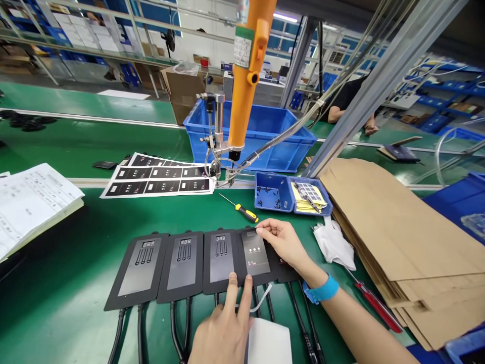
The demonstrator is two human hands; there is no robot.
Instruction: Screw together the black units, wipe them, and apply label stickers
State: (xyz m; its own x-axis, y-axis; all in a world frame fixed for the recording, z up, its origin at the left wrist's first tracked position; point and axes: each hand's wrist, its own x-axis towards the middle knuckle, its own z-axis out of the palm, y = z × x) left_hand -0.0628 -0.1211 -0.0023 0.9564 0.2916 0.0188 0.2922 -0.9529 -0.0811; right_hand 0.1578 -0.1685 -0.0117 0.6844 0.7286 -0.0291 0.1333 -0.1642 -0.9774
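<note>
Several flat black control boxes lie in a row, with black cables toward me. Three of them, such as the left one [138, 270], show a digit display and slots on a grey face. On the fourth box lies a dark printed label [256, 255]. My right hand [282, 242] pinches this label's upper right corner between thumb and fingertips. My left hand [223, 323] has index and middle fingers stretched out, their tips at the label's lower edge. Beside the left hand are a white sheet [270, 341] and a curled white strip [262, 299]. My right forearm partly covers a fifth box [287, 273].
Label sheets [161, 180], a yellow-black screwdriver [246, 212] and a blue screw bin [273, 192] lie beyond the boxes. An orange electric screwdriver [244, 86] hangs before a blue crate [265, 121]. Cardboard [401, 227] and a red screwdriver [379, 306] are right, papers [36, 202] left.
</note>
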